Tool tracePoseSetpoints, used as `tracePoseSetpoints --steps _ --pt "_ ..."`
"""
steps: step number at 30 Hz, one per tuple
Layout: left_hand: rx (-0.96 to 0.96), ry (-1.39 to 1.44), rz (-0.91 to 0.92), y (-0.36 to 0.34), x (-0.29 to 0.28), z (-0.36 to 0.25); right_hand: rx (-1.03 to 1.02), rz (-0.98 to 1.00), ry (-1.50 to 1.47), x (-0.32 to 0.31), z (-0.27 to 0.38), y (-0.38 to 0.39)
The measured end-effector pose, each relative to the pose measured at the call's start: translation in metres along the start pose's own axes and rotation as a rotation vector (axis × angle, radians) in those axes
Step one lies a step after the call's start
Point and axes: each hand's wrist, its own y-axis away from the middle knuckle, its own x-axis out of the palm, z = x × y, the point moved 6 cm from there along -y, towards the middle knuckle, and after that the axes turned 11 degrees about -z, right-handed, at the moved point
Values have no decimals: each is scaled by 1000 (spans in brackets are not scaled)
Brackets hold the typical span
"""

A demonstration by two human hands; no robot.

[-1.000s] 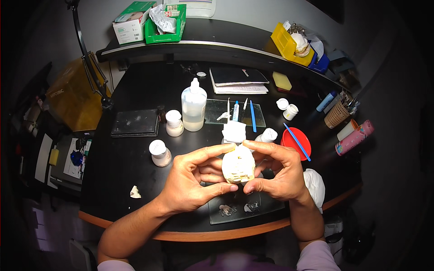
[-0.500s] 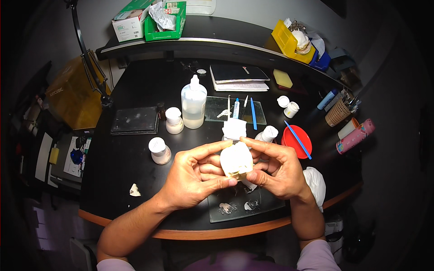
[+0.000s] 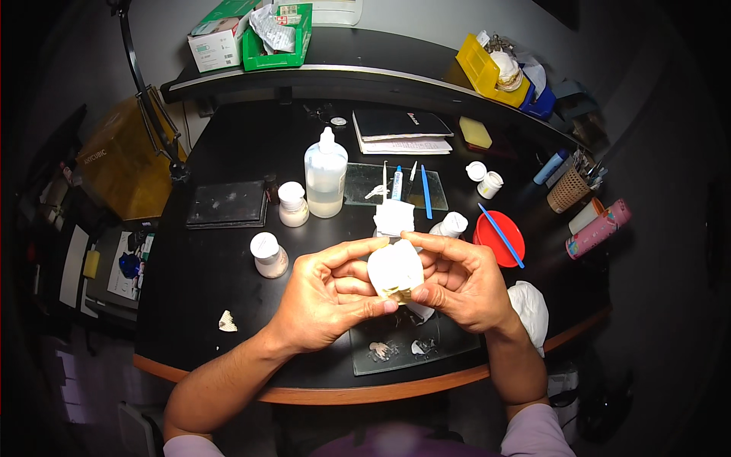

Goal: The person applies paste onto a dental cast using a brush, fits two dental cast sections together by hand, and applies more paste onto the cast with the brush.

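A cream-white plaster cast (image 3: 395,268), blocky and rounded with a yellowish lower edge, is held up over the desk between both hands. My left hand (image 3: 318,301) grips its left side, thumb at the bottom edge and forefinger at the top. On the other side my right hand (image 3: 474,293) pinches it the same way. Below the cast lies a glass slab (image 3: 449,352) bearing a pinkish smear (image 3: 379,350) and a white dab (image 3: 419,347). Directly behind the cast is a folded white tissue (image 3: 394,217). The cast's underside is hidden.
White-capped jars (image 3: 269,256) and a clear squeeze bottle (image 3: 326,183) stand left. A second glass plate (image 3: 362,185) with slim tools lies behind. Rightward are a red bowl (image 3: 496,247) with a blue stick, a white bag (image 3: 529,314) and a pink bottle (image 3: 601,228).
The cast has tipped slightly and shifted a little left between my fingers. Both hands keep their grip, and the things on the desk stay put.
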Motion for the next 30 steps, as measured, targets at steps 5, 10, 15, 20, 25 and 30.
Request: tracePoseSetpoints --steps 5,10,15,20,25,30 --pt "23 -6 11 3 -1 -1 -171 30 135 1 10 -1" --pt "56 -2 30 2 1 1 -259 7 187 1 17 2" --pt "75 11 42 2 -1 7 -348 -4 271 1 21 2" --pt "88 -12 36 2 -1 9 -392 -17 281 2 21 2" --pt "116 -20 21 2 0 7 -414 -16 312 2 23 3" --pt "110 -54 23 1 0 4 -189 -22 179 0 12 -2"
